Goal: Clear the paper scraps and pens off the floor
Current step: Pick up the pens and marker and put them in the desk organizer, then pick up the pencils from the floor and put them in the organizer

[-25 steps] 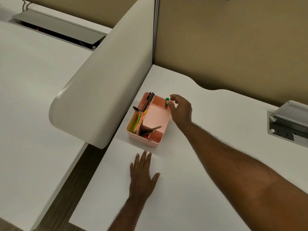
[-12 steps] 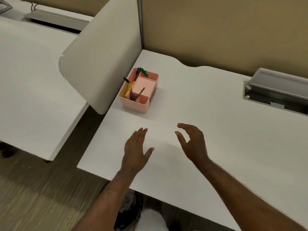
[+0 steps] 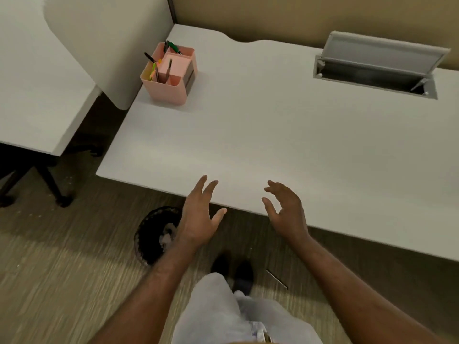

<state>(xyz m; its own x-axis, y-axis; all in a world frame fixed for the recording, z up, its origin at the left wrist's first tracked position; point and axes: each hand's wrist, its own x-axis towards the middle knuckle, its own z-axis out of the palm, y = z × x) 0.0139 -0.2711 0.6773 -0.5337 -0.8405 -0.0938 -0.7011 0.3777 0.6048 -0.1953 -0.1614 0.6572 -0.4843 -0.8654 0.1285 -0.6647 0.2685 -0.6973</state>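
Observation:
A thin pen lies on the carpet just right of my dark shoes. A black mesh waste bin with pale paper scraps inside stands under the desk's front edge, partly behind my left wrist. My left hand hovers open over that edge, fingers spread and empty. To its right my right hand is also open, fingers loosely curled, holding nothing. A pink organiser with several pens and coloured notes sits at the back left of the white desk.
A curved white divider rises left of the organiser. A second white desk with dark legs stands at the left. An open grey cable hatch sits at the desk's back right. Striped carpet covers the floor.
My right hand left a green pen in the organiser and drew back. Both hands pulled to the desk's front edge as the view tipped down, bringing the bin, my shoes and the floor pen into sight.

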